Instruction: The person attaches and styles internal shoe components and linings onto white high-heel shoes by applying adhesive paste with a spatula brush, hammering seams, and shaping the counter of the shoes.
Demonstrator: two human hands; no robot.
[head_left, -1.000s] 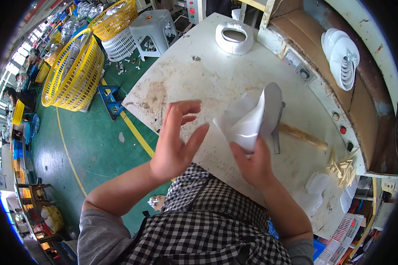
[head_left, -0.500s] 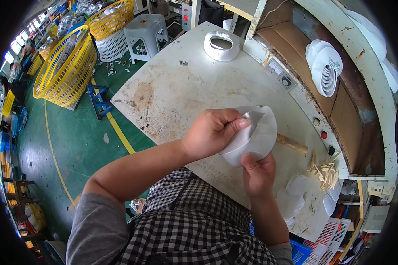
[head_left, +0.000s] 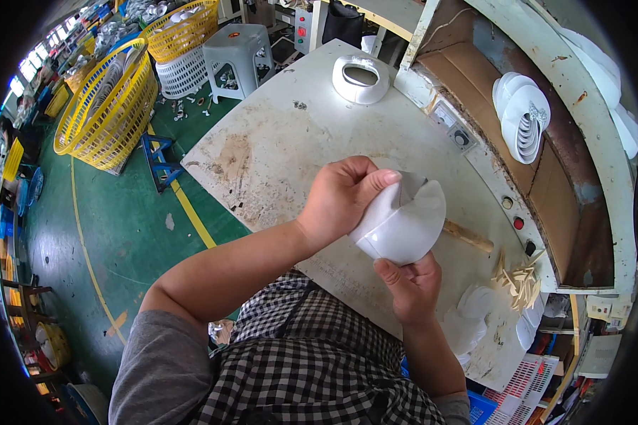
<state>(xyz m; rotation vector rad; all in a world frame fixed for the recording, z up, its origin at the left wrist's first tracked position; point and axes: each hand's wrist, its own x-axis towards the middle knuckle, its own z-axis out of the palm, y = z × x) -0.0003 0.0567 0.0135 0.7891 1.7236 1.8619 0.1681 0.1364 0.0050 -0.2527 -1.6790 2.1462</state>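
Centrally, a person's two bare hands hold a glossy white sheet (head_left: 404,225) bent into a rounded, cup-like shape, with a notch in its top edge. It is held just right of the middle of the frame, in front of a pale, stained surface (head_left: 283,152).

The left hand (head_left: 339,195) comes in from the lower left. Its grip is pinched on the upper left edge of the sheet, thumb on top and pointing right. The right hand (head_left: 412,287) reaches up from the lower right; its grip is closed on the sheet's lower edge, thumb on the near side. So the sheet sits to the right of the left grip and above the right one, touching both.

A wooden handle (head_left: 468,236) sticks out right of the sheet. Farther toward the lower right are a pile of thin wooden slivers (head_left: 519,285) and some loose white pieces (head_left: 466,327). A white ring-shaped piece (head_left: 362,95) rests at the surface's far end, top centre. At upper right, a stack of white pieces (head_left: 512,106) sits in a cardboard-lined shelf (head_left: 463,62). At upper left, a yellow basket (head_left: 129,129) and a grey stool (head_left: 235,59) stand over a green floor (head_left: 124,227).
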